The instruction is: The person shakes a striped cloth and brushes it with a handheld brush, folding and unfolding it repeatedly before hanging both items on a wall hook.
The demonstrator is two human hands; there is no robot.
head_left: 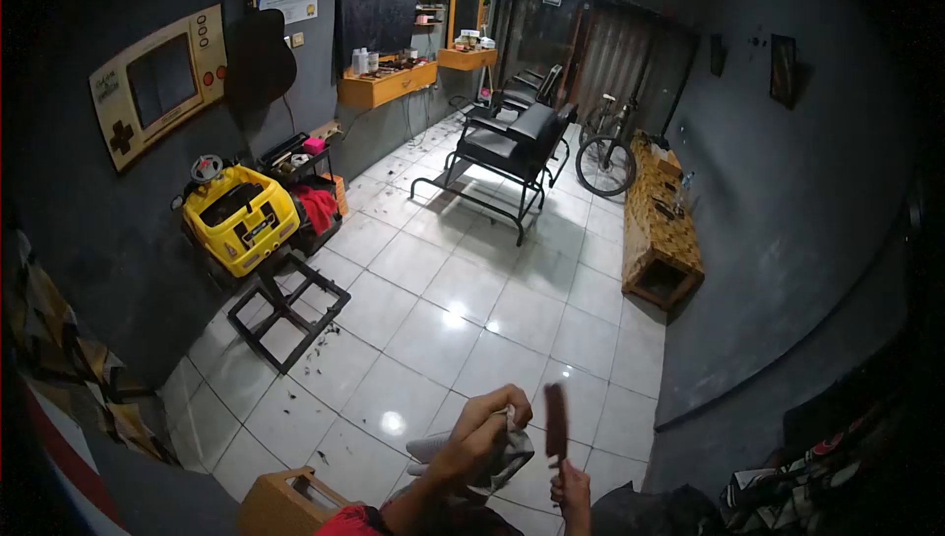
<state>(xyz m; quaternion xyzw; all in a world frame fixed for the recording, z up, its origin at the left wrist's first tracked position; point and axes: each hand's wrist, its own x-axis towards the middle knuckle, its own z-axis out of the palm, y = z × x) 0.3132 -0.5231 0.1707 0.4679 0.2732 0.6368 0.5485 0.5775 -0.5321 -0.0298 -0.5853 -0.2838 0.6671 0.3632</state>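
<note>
In the lower middle, my left hand (488,422) has its fingers curled round a bunched grey cloth (514,459), which hangs below the knuckles. A red sleeve shows behind that forearm. To its right, my right hand (571,489) is closed round the handle of a long dark reddish-brown brush (556,420). The brush stands nearly upright, its head beside the left hand and apart from it. Blur hides the finer detail of its head. Both hands are over the white tiled floor (433,324).
Black barber chairs (512,142) stand ahead, with a bicycle (606,164) behind. A wooden bench (655,231) runs along the right wall. On the left are a yellow toy-car seat (241,216), a black metal frame (287,310) and a trolley (313,182). Dark hair clippings dot the floor.
</note>
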